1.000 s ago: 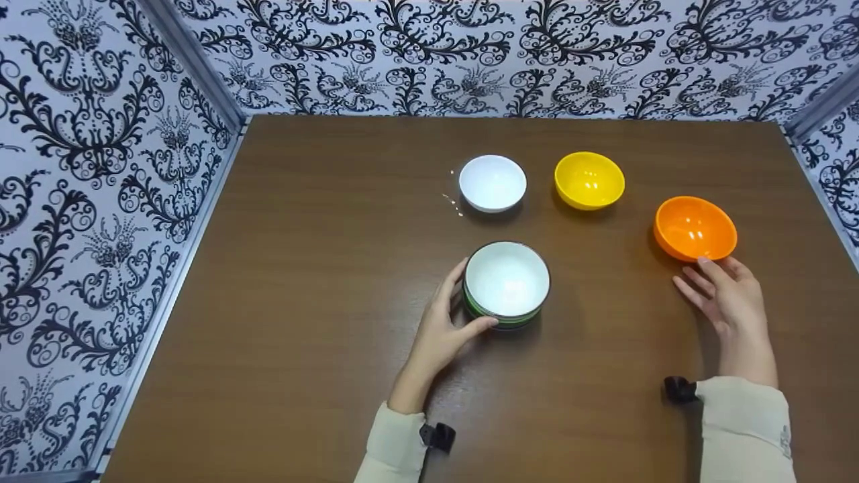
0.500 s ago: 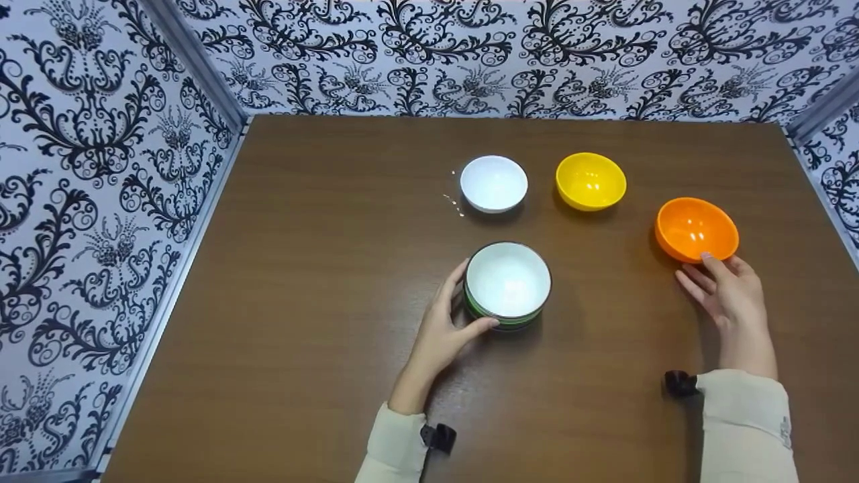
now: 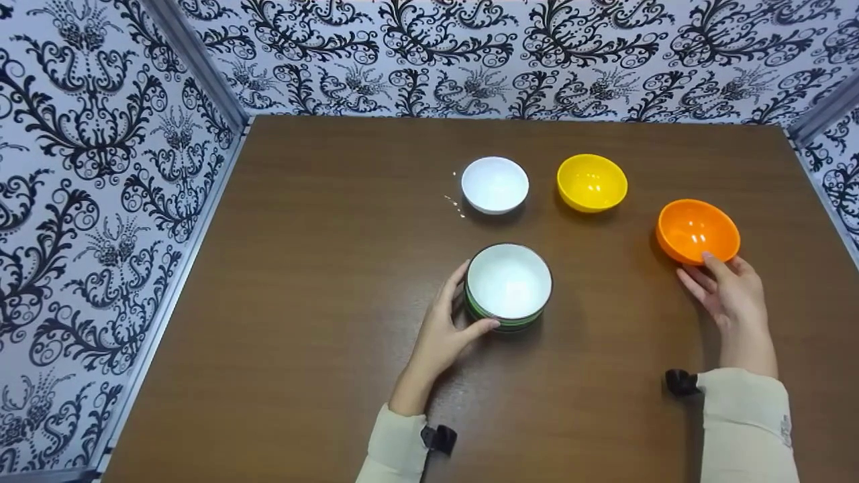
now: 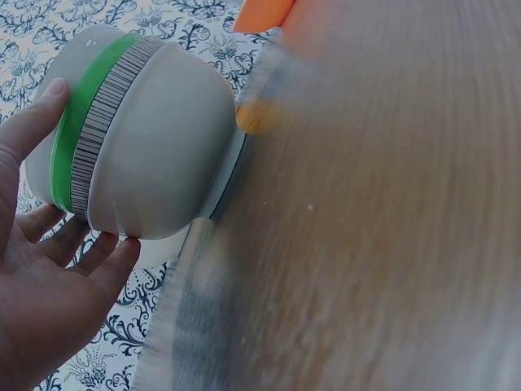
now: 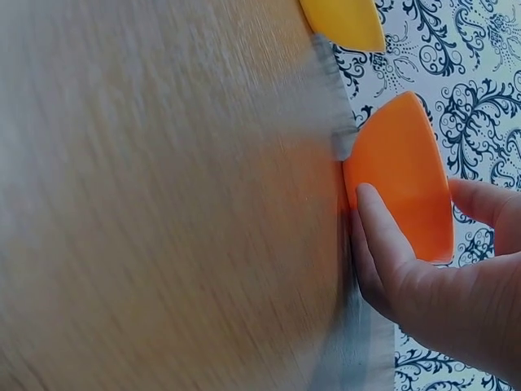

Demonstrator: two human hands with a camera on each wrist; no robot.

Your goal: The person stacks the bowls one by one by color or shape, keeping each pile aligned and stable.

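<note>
My left hand [image 3: 443, 329] grips a stack of nested bowls [image 3: 510, 282] near the middle of the table. The top bowl is white inside with a dark rim. In the left wrist view the stack [image 4: 163, 138] shows a green band and a striped band, thumb on one side and fingers on the other. On the right, my right hand [image 3: 738, 295] holds an orange bowl [image 3: 694, 228] by its near edge, thumb over the rim. Seen from the right wrist, the orange bowl [image 5: 399, 179] has fingers against its underside, low by the tabletop.
Behind the stack stands a small white bowl [image 3: 494, 186], with several pale specks [image 3: 456, 206] on the wood to its left. A yellow bowl [image 3: 592, 183] is between it and the orange one. Patterned panels [image 3: 429, 60] border the brown table [image 3: 302, 268].
My right thumb has slid slightly over the orange bowl's rim, with the other fingers drawn closer beneath it. My left hand and the stack keep their place.
</note>
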